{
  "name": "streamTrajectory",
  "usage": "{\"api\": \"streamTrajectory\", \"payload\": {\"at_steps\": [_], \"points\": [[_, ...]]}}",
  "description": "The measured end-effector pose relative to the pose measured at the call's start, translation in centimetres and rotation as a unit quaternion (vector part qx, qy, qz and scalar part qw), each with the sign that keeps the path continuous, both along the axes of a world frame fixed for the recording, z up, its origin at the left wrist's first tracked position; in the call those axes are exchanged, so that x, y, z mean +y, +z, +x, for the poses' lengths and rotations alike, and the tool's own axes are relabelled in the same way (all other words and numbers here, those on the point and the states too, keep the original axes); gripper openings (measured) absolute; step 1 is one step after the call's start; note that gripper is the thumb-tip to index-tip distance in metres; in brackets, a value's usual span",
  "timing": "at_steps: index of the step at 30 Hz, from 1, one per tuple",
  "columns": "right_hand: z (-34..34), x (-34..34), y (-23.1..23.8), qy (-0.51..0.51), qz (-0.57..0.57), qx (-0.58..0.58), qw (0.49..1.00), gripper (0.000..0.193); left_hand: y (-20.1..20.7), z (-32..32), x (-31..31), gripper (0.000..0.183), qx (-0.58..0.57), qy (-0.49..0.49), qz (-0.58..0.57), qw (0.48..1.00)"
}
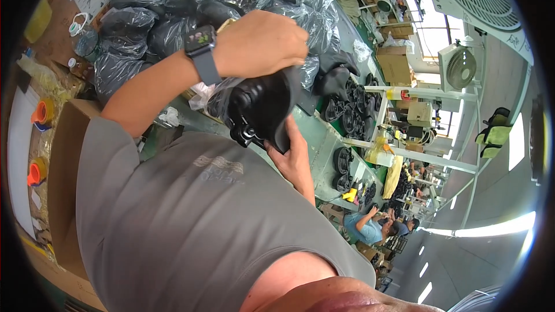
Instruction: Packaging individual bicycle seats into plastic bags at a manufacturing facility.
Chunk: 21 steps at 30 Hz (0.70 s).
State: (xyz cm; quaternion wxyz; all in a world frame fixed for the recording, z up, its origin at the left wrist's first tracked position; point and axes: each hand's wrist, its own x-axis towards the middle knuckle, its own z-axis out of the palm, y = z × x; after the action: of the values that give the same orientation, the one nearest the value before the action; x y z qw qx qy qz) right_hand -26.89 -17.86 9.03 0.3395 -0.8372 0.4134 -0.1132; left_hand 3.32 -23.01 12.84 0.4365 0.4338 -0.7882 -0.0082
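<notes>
A black bicycle saddle is held in front of my grey shirt, its hollow underside and metal clamp partly showing. My right hand grips the saddle's lower edge, thumb on one side and fingers behind. Above the saddle, my left hand is closed like a fist, with a dark watch on its wrist. Its fingertips are turned away, so what they hold is hidden. Crinkled clear plastic lies along the saddle's left side, below that wrist.
Black saddles in clear bags are heaped ahead. Bare black saddles and black parts lie to their right on the greenish worktable. A cardboard box stands at left. Fans and seated people are at right.
</notes>
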Motion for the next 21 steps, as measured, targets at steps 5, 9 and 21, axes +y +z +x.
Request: {"api": "streamTrajectory", "payload": {"at_steps": [5,9,21], "points": [[-0.7,-0.1,-5.2,-0.101,-0.056,-0.200,0.973,0.090,0.1,-1.8,1.1,0.020,0.123,0.166,0.008,0.978],[2.8,-1.1,-8.3,-0.112,0.018,-0.368,0.923,0.084,0.0,-3.0,2.7,0.019,0.182,0.247,-0.011,0.952],[5.6,-2.0,-8.7,0.066,-0.026,-0.207,0.976,0.044,3.3,-7.4,5.1,0.005,-0.149,0.154,-0.082,0.973]]}}
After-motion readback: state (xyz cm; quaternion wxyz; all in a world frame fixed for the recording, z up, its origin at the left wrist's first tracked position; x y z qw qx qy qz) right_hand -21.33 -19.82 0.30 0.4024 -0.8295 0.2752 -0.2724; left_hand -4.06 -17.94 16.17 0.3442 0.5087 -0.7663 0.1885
